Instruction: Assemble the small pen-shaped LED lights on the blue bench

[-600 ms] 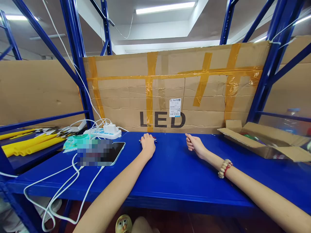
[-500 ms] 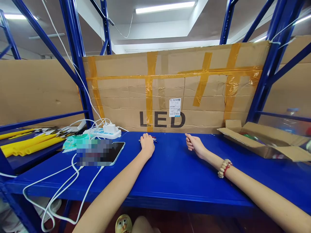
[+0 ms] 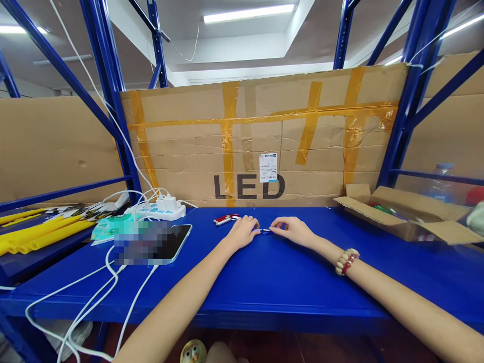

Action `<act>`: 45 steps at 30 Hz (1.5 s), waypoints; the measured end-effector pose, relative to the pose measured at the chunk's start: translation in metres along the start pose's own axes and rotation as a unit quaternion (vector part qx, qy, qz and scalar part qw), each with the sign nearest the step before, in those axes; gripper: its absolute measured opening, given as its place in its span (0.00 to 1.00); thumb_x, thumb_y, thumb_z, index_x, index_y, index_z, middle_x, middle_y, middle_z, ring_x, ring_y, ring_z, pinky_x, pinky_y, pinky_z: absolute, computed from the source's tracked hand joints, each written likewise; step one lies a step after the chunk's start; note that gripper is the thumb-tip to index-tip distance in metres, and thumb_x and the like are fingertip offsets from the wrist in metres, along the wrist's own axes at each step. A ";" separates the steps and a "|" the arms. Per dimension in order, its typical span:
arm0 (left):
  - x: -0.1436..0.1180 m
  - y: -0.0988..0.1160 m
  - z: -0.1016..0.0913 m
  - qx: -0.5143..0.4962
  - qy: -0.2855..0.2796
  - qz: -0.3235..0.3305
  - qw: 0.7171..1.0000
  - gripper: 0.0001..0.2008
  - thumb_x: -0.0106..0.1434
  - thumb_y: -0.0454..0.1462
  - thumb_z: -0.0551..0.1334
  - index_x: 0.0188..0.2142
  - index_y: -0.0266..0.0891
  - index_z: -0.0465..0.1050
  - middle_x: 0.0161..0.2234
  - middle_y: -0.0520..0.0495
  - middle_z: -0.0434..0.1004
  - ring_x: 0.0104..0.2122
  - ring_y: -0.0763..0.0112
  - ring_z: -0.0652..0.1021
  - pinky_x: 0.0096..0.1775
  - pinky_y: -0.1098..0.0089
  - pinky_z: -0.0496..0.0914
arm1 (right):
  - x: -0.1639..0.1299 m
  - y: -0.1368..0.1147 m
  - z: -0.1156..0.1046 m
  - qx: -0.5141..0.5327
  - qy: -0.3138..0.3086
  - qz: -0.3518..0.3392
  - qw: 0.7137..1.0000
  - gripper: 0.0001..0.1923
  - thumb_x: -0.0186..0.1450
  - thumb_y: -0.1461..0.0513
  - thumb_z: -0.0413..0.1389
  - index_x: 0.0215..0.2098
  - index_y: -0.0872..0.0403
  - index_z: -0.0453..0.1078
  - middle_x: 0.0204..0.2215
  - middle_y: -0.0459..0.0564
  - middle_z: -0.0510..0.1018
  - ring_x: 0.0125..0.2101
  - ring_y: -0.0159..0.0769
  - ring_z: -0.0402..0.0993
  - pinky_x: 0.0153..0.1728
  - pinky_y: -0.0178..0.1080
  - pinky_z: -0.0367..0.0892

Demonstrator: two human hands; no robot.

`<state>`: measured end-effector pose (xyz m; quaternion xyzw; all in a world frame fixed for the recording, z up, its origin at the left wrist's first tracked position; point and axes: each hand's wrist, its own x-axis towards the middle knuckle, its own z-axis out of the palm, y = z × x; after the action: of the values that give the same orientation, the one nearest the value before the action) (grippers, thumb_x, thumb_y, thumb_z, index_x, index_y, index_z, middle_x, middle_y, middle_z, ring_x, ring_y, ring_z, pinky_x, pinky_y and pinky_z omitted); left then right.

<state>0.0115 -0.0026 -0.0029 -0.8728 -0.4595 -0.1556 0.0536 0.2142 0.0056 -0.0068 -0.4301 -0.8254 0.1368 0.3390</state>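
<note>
A small, slim blue-and-silver piece (image 3: 266, 231) lies low over the blue shelf, between my two hands. My left hand (image 3: 244, 232) is closed at its right end, thumb and fingertips pinching it from the left. From the other side, my right hand (image 3: 294, 231) pinches the opposite end with thumb and forefinger. The fingers cover much of the piece, so its exact kind does not show. Just left of my left hand rests a red-and-silver metal piece (image 3: 226, 219), touching neither hand.
The blue metal shelf (image 3: 302, 282) carries a phone (image 3: 179, 242), a white power strip (image 3: 170, 212) with cables and a green packet (image 3: 108, 228) at left. An open cardboard box (image 3: 401, 217) stands right. A taped cardboard sheet (image 3: 181, 161) closes the back.
My left hand has moved right, uncovering the red-and-silver piece. My right hand has come left and lower. Both now pinch the blue-and-silver piece. The view has shifted slightly.
</note>
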 end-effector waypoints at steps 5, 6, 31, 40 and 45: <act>0.000 0.012 0.001 -0.003 -0.010 0.049 0.999 0.08 0.64 0.39 0.51 0.40 0.42 0.66 0.40 0.48 0.68 0.43 0.68 0.68 0.46 0.66 0.62 | -0.001 0.003 -0.001 -0.070 -0.025 -0.040 0.996 0.14 0.55 0.50 0.56 0.35 0.47 0.72 0.32 0.45 0.73 0.26 0.30 0.65 0.25 0.33 0.57; 0.000 0.013 0.001 0.000 -0.010 0.050 0.999 0.09 0.64 0.38 0.50 0.40 0.42 0.65 0.41 0.48 0.68 0.43 0.68 0.68 0.46 0.66 0.62 | -0.001 0.003 -0.002 -0.070 -0.028 -0.040 0.996 0.14 0.55 0.50 0.57 0.35 0.47 0.73 0.32 0.45 0.72 0.26 0.30 0.65 0.25 0.33 0.57; -0.001 0.017 -0.001 0.015 -0.024 -0.010 1.000 0.12 0.67 0.38 0.41 0.44 0.39 0.59 0.41 0.45 0.71 0.41 0.67 0.71 0.44 0.66 0.63 | -0.002 0.003 -0.006 -0.090 -0.037 -0.049 0.994 0.11 0.60 0.55 0.51 0.32 0.49 0.73 0.33 0.47 0.74 0.27 0.33 0.68 0.24 0.33 0.56; -0.002 0.019 -0.001 0.013 -0.013 -0.025 1.000 0.13 0.66 0.41 0.44 0.47 0.41 0.56 0.40 0.45 0.72 0.39 0.65 0.74 0.40 0.67 0.66 | 0.001 0.007 -0.003 -0.098 -0.010 -0.042 0.994 0.12 0.62 0.53 0.49 0.34 0.48 0.72 0.31 0.45 0.77 0.24 0.33 0.68 0.23 0.33 0.55; -0.003 0.022 -0.003 0.028 -0.004 -0.035 0.999 0.13 0.67 0.38 0.41 0.46 0.43 0.58 0.40 0.46 0.71 0.40 0.67 0.72 0.39 0.69 0.67 | 0.000 0.005 -0.004 -0.095 -0.016 -0.051 0.994 0.13 0.63 0.54 0.48 0.38 0.48 0.71 0.32 0.45 0.77 0.24 0.32 0.69 0.23 0.32 0.57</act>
<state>0.0269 -0.0180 0.0004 -0.8551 -0.4939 -0.1411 0.0705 0.2200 0.0086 -0.0065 -0.4153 -0.8610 0.0476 0.2898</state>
